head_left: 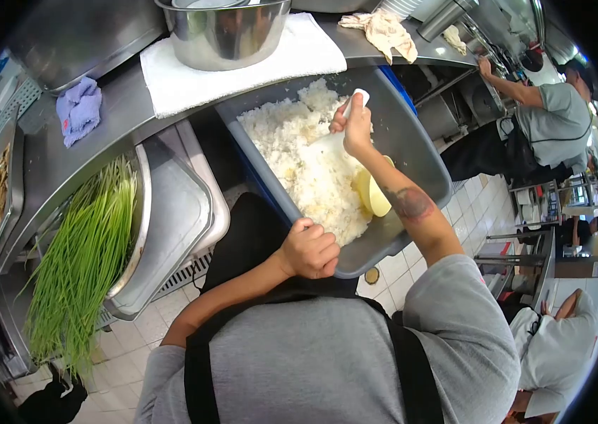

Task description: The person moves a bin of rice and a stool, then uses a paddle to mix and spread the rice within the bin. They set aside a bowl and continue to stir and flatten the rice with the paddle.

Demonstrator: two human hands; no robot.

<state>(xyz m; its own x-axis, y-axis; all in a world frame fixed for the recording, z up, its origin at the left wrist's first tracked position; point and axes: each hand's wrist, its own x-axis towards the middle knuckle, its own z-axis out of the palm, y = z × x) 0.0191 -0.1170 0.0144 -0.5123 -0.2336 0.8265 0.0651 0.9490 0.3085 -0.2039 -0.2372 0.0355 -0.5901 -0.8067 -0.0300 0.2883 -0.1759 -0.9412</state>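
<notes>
A grey plastic tub (423, 159) in front of me holds a large heap of white cooked rice (292, 152). My right hand (357, 127) is wrapped round the white handle of a rice paddle (327, 145), whose blade lies against the rice. My left hand (310, 249) grips the near rim of the tub, fingers curled over it. Beside the rice, under my right forearm, rests a yellow bowl (377, 194), tilted on its side and partly covered by the arm.
A steel pot (225, 35) stands on a white towel (313, 53) on the counter behind the tub. To the left are green chives (87, 254), a metal tray (172, 219) and a purple cloth (78, 112). Other people (557, 124) work at the right.
</notes>
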